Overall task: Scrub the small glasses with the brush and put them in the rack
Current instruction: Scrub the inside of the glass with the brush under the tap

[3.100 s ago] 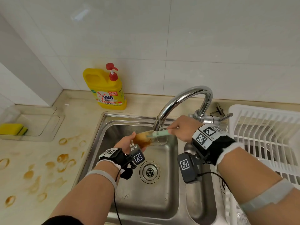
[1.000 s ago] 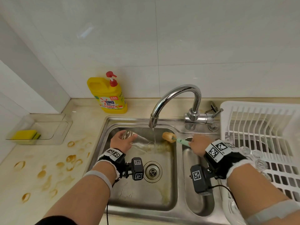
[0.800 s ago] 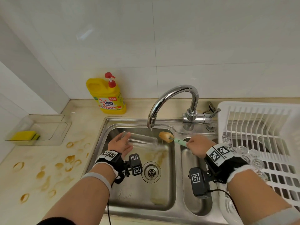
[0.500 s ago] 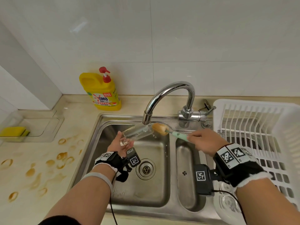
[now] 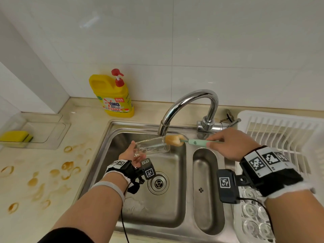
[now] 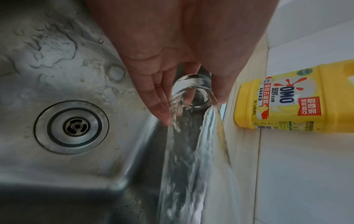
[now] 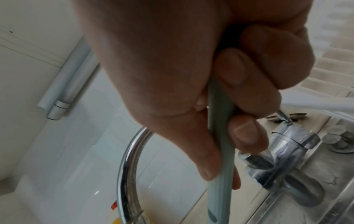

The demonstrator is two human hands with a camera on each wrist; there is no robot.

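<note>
My left hand (image 5: 131, 153) grips the base of a clear glass (image 5: 152, 146) that lies on its side over the sink, mouth towards the right, just under the tap spout. In the left wrist view my fingers (image 6: 157, 97) wrap the glass (image 6: 193, 136) at its bottom. My right hand (image 5: 231, 144) holds the pale green handle of the brush (image 5: 196, 142); its tan sponge head (image 5: 174, 140) sits at the glass mouth. The right wrist view shows my fingers (image 7: 243, 133) curled round the brush handle (image 7: 222, 174). Several clean glasses (image 5: 252, 218) stand upside down in the white rack (image 5: 280, 127).
The steel sink (image 5: 133, 221) has a drain (image 5: 158, 183) and a narrow side basin (image 5: 206, 186). The chrome tap (image 5: 191, 102) arches above. A yellow detergent bottle (image 5: 112, 97) stands behind. A yellow sponge (image 5: 15, 136) lies far left. Brown ring stains (image 5: 52, 171) mark the counter.
My left hand lifted the glass out of the water stream and turned it level. My right hand brought the brush head from beside the glass to its mouth.
</note>
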